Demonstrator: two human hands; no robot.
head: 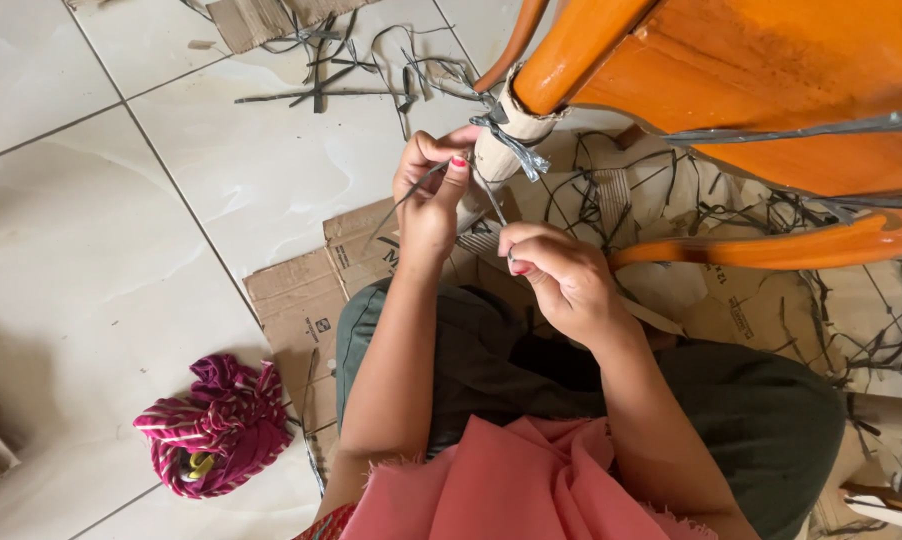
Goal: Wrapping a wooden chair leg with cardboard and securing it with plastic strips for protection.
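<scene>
Fingers of the left hand point(431, 195) pinch shut on a thin grey strap point(511, 145), thumb pressed against the bent forefinger, just beside the paper-wrapped leg point(506, 135) of an orange wooden chair point(771, 90). Fingers of the right hand point(561, 275) are curled closed too, nipping another stretch of the same strap lower down, near the lap. One strap is knotted round the wrapped leg; its ends run down to both hands. A second grey strap point(821, 128) crosses the chair's frame to the right.

Two chair legs show clearly: the wrapped one and a curved bare one point(801, 245) that lies across the right side. The chair is cut off by the top and right edges, so the rest of it cannot be counted.

Many loose strap scraps point(371, 70) lie on the tiled floor point(91, 230), too tangled to count. Flattened cardboard point(306, 300) lies under the person's knees. One striped red cloth bundle point(216, 425) sits on the floor to the left, well apart from the hands. What the right fingertips grip is partly hidden by the knuckles.
</scene>
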